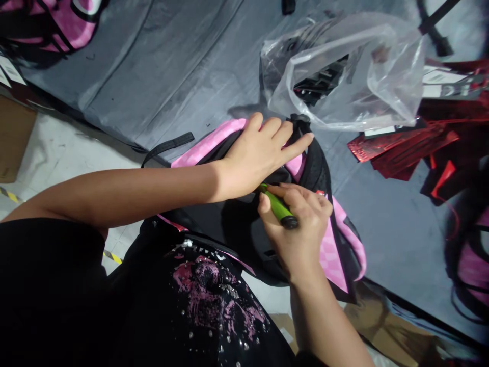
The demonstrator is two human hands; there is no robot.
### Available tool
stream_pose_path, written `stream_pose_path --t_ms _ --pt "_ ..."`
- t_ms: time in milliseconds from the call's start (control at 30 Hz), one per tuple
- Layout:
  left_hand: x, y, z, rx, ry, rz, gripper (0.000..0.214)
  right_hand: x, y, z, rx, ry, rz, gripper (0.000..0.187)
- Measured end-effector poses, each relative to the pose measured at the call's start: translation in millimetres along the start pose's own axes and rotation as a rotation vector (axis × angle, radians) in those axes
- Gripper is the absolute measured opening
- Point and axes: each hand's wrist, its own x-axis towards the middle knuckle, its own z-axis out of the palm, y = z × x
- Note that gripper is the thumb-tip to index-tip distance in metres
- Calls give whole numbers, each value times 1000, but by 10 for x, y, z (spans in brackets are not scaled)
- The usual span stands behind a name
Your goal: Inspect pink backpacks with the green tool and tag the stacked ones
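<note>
A black and pink checked backpack (332,257) lies at the table's near edge, against the front of my body. My left hand (257,153) rests flat across its upper part, fingers spread and stretched out, palm down. Just below it, my right hand (301,219) is closed around a tool with a bright green handle (278,206) and a black end. The tool's front end points at the black fabric under my left hand, where its tip is hidden. A black strap (170,148) sticks out on the backpack's left side.
A clear plastic bag (340,71) with dark items inside stands behind the backpack on the grey table cover (183,66). Shiny red packets (412,145) with white labels lie to the right. More pink and black bags sit far left (76,30) and right (473,265).
</note>
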Motion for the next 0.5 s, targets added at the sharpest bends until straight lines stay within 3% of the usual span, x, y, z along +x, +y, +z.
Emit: stream_pose_path --t_ms 367,500 --pt "-8 18 5 35 -34 -4 80 18 6 20 56 1 -46 8" --pt "3 -107 -101 34 -82 42 88 11 49 -12 8 0 -16 9"
